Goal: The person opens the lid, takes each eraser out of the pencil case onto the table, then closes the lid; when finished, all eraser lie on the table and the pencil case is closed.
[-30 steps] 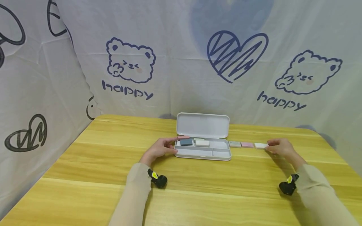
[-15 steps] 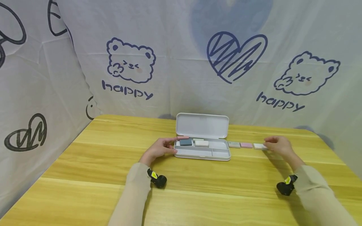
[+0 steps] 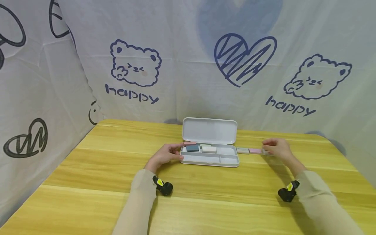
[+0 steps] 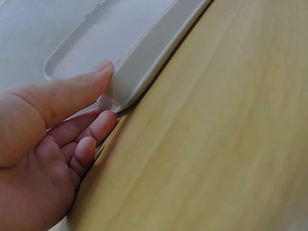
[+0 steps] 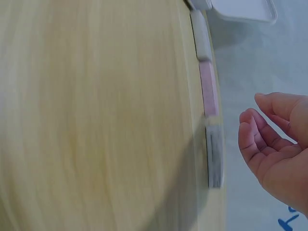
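A white pencil case (image 3: 205, 157) lies with its lid up. My left hand (image 3: 165, 154) grips its left end; the left wrist view has the thumb on the case wall (image 4: 137, 67) and curled fingers below. Inside are a dark blue eraser (image 3: 192, 148), a white eraser (image 3: 209, 149), a pink one (image 3: 189, 143) and a pale green one partly covered. To the right runs a row: a grey-green eraser (image 3: 242, 150), a pink eraser (image 5: 208, 89) and a white eraser (image 5: 215, 156). Over the last hovers my right hand (image 3: 277, 148), fingers loosely bent, holding nothing.
Behind the wooden table (image 3: 217, 199) hangs a pale cloth (image 3: 188, 88) printed with bears and a heart. The raised lid (image 3: 210, 130) stands close to it. Each wrist carries a small black camera (image 3: 166, 188).
My right hand has left the right end of the white eraser and moved left, now above it and partly covering it. The left hand keeps its hold on the pencil case.
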`<state>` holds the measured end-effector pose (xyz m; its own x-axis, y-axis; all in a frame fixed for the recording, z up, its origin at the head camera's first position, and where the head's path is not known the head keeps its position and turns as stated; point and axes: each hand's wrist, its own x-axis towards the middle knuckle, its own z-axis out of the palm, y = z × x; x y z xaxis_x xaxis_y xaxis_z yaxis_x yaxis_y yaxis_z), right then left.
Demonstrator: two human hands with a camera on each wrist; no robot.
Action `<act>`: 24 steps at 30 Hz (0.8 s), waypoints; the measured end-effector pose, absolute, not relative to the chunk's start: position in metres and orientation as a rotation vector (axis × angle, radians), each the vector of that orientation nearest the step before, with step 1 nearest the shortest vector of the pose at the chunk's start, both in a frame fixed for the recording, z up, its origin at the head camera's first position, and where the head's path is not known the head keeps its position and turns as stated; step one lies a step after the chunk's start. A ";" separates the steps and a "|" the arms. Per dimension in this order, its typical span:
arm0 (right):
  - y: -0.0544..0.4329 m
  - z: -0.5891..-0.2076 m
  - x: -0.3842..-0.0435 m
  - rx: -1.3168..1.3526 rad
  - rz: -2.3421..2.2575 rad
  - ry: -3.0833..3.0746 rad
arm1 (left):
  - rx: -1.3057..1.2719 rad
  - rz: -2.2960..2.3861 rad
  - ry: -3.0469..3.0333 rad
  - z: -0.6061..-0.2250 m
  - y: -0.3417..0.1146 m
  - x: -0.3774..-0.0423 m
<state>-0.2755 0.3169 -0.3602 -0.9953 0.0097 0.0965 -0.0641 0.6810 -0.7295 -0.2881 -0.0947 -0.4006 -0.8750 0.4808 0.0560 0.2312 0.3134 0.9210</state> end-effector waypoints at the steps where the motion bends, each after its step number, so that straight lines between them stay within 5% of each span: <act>1: 0.314 -0.360 -0.276 0.059 1.219 -2.792 | 0.648 1.590 2.347 -0.401 -0.095 -0.288; 24: 0.247 -0.365 -0.292 0.268 1.238 -2.755 | 0.640 1.587 2.371 -0.400 -0.093 -0.287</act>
